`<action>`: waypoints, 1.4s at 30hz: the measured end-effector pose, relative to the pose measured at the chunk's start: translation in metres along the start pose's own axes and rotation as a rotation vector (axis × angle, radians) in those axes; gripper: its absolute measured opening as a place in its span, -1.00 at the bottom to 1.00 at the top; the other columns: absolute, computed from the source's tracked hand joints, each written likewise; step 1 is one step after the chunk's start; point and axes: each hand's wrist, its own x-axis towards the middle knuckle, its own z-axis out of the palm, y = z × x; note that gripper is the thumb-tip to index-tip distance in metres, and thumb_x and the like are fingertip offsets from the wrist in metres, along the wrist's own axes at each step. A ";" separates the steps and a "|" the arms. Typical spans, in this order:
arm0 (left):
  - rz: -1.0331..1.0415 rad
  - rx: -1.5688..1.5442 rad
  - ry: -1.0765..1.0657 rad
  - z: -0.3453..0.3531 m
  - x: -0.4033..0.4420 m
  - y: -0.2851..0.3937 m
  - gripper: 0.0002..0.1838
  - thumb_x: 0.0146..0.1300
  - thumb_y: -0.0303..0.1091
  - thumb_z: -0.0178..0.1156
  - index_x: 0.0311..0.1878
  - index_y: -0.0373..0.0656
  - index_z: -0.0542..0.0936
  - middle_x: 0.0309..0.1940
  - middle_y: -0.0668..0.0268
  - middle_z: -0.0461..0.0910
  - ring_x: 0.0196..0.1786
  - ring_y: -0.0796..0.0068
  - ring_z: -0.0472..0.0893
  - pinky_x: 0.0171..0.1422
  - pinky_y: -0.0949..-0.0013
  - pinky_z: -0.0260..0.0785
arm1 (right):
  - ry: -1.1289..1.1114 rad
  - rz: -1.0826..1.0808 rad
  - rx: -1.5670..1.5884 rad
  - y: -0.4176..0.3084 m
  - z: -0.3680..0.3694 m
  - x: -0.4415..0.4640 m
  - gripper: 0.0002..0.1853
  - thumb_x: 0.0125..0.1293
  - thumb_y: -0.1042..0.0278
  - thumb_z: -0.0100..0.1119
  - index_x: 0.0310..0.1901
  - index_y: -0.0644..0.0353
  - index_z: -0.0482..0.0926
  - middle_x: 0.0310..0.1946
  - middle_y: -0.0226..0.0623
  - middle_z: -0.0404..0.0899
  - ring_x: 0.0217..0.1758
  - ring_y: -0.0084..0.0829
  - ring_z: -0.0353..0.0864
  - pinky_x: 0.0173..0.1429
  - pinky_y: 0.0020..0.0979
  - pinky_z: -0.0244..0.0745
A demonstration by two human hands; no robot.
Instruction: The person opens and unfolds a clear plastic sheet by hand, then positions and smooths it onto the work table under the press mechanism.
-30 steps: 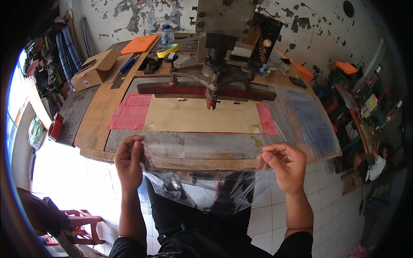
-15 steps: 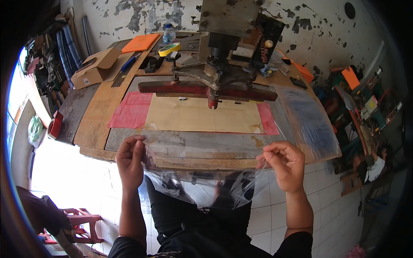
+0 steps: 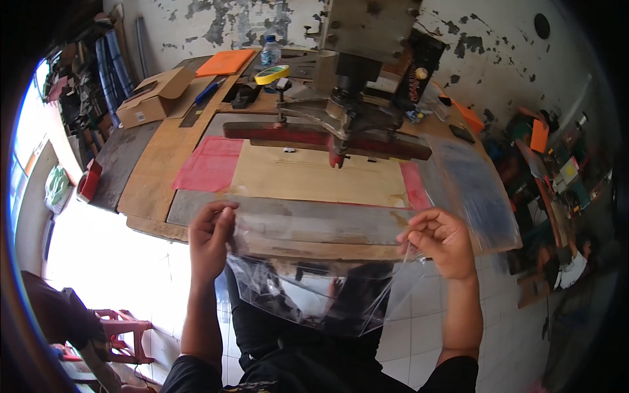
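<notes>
A clear plastic sheet (image 3: pixel 321 288) hangs between my two hands, sagging over my lap in front of the table edge. My left hand (image 3: pixel 213 239) pinches its upper left corner; my right hand (image 3: pixel 440 241) pinches the upper right corner. Beyond the sheet, a cream board (image 3: pixel 314 177) lies on the grey metal plate (image 3: pixel 295 213), with pink material (image 3: pixel 208 164) at its left and right ends. Above the back part of the board is the red bar (image 3: pixel 308 135) of a press.
Clear sheets (image 3: pixel 472 190) lie on the table's right side. An open cardboard box (image 3: pixel 154 98), yellow tape roll (image 3: pixel 272 74), water bottle (image 3: pixel 270 52) and orange sheet (image 3: pixel 226 62) stand behind. At far left is a red tape roll (image 3: pixel 90 181); a person (image 3: pixel 62 311) is at lower left.
The view has shifted a little, so the table and press appear further right. Both hands appear slightly further right, still holding the plastic sheet. At far right, an orange piece has changed position.
</notes>
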 end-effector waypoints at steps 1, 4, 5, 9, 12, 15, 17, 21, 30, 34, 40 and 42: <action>-0.041 0.010 -0.011 0.003 0.001 0.004 -0.77 0.66 -0.34 0.16 0.13 -0.31 0.66 -0.52 0.58 0.45 -0.50 0.81 0.39 -0.39 0.62 0.24 | 0.037 0.038 -0.005 0.000 -0.001 0.001 -0.75 0.51 0.62 0.28 0.16 0.36 0.59 -0.17 -0.13 0.83 -0.12 -0.42 0.83 -0.05 -0.45 0.67; -0.078 0.031 -0.083 0.010 0.009 0.005 -0.72 0.67 -0.24 0.13 0.12 -0.27 0.65 -0.30 0.35 0.78 -0.40 0.77 0.57 -0.34 0.63 0.30 | 0.143 0.013 -0.162 0.016 -0.008 0.012 -0.70 0.51 0.60 0.29 0.22 0.39 0.59 -0.17 -0.15 0.83 -0.13 -0.44 0.82 -0.02 -0.45 0.67; -0.083 0.049 -0.119 0.011 0.013 0.003 -0.72 0.68 -0.23 0.12 0.12 -0.27 0.64 -0.24 0.26 0.81 -0.38 0.75 0.61 -0.33 0.63 0.32 | 0.172 0.012 -0.184 0.023 -0.010 0.016 -0.71 0.52 0.57 0.31 0.20 0.44 0.62 -0.17 -0.16 0.83 -0.11 -0.46 0.81 0.03 -0.46 0.67; -0.112 -0.043 -0.177 0.028 0.022 0.001 -0.71 0.70 -0.24 0.10 0.13 -0.30 0.61 -0.20 0.16 0.83 -0.26 0.63 0.75 -0.27 0.60 0.49 | 0.224 0.016 -0.224 0.050 -0.024 0.029 -0.77 0.52 0.55 0.32 0.12 0.46 0.65 -0.19 -0.17 0.83 -0.09 -0.47 0.80 0.07 -0.46 0.66; -0.120 -0.135 -0.196 0.038 0.028 -0.008 -0.70 0.70 -0.25 0.10 0.12 -0.35 0.59 -0.20 0.13 0.83 -0.21 0.50 0.81 -0.24 0.55 0.59 | 0.263 0.056 -0.285 0.060 -0.033 0.036 -0.81 0.52 0.53 0.33 0.05 0.45 0.67 -0.22 -0.18 0.82 -0.11 -0.49 0.79 0.07 -0.45 0.66; -0.114 -0.097 -0.207 0.042 0.032 -0.008 -0.70 0.70 -0.27 0.10 0.13 -0.38 0.58 -0.17 0.10 0.83 -0.24 0.48 0.81 -0.26 0.52 0.59 | 0.274 0.058 -0.215 0.068 -0.042 0.043 -0.86 0.52 0.52 0.33 0.00 0.41 0.68 -0.23 -0.21 0.81 -0.16 -0.50 0.76 0.05 -0.45 0.66; -0.134 -0.076 -0.241 0.044 0.032 -0.001 -0.70 0.70 -0.29 0.09 0.15 -0.40 0.57 -0.15 0.06 0.82 -0.24 0.47 0.80 -0.24 0.49 0.62 | 0.277 0.084 -0.179 0.072 -0.047 0.047 -0.89 0.53 0.51 0.32 -0.03 0.37 0.69 -0.23 -0.26 0.79 -0.18 -0.52 0.73 0.07 -0.46 0.63; -0.122 -0.055 -0.257 0.045 0.035 -0.007 -0.69 0.70 -0.30 0.08 0.18 -0.41 0.56 -0.13 0.04 0.82 -0.25 0.47 0.79 -0.23 0.47 0.62 | 0.273 0.107 -0.156 0.072 -0.049 0.049 -0.89 0.53 0.49 0.33 -0.03 0.35 0.69 -0.21 -0.31 0.77 -0.15 -0.54 0.71 0.09 -0.48 0.60; -0.097 -0.031 -0.246 0.049 0.035 -0.008 -0.70 0.70 -0.29 0.09 0.20 -0.38 0.57 -0.16 0.07 0.82 -0.27 0.51 0.76 -0.18 0.49 0.59 | 0.273 0.053 -0.125 0.081 -0.053 0.052 -0.90 0.55 0.48 0.32 -0.04 0.33 0.68 -0.22 -0.38 0.74 -0.15 -0.58 0.67 0.08 -0.50 0.56; -0.063 0.044 -0.163 0.053 0.042 -0.021 -0.70 0.66 -0.26 0.16 0.16 -0.33 0.64 -0.22 0.19 0.82 -0.34 0.63 0.70 -0.25 0.55 0.47 | 0.360 0.055 -0.094 0.082 -0.049 0.056 -0.83 0.51 0.47 0.37 0.01 0.37 0.71 -0.19 -0.37 0.75 -0.14 -0.60 0.68 0.03 -0.53 0.55; -0.092 0.291 -0.109 0.054 0.070 -0.035 -0.75 0.59 -0.30 0.23 0.01 -0.31 0.74 -0.41 0.33 0.72 -0.43 0.66 0.58 -0.32 0.42 0.41 | 0.409 0.110 -0.114 0.101 -0.052 0.083 -0.82 0.45 0.49 0.41 -0.02 0.41 0.75 -0.24 -0.35 0.77 -0.23 -0.58 0.70 -0.09 -0.52 0.56; -0.066 0.495 -0.180 0.050 0.087 -0.046 -0.71 0.55 -0.28 0.26 0.05 -0.36 0.74 -0.44 0.31 0.70 -0.48 0.64 0.61 -0.36 0.43 0.44 | 0.402 0.129 -0.152 0.117 -0.056 0.099 -0.84 0.44 0.50 0.41 -0.05 0.42 0.75 -0.27 -0.35 0.76 -0.27 -0.57 0.69 -0.13 -0.51 0.57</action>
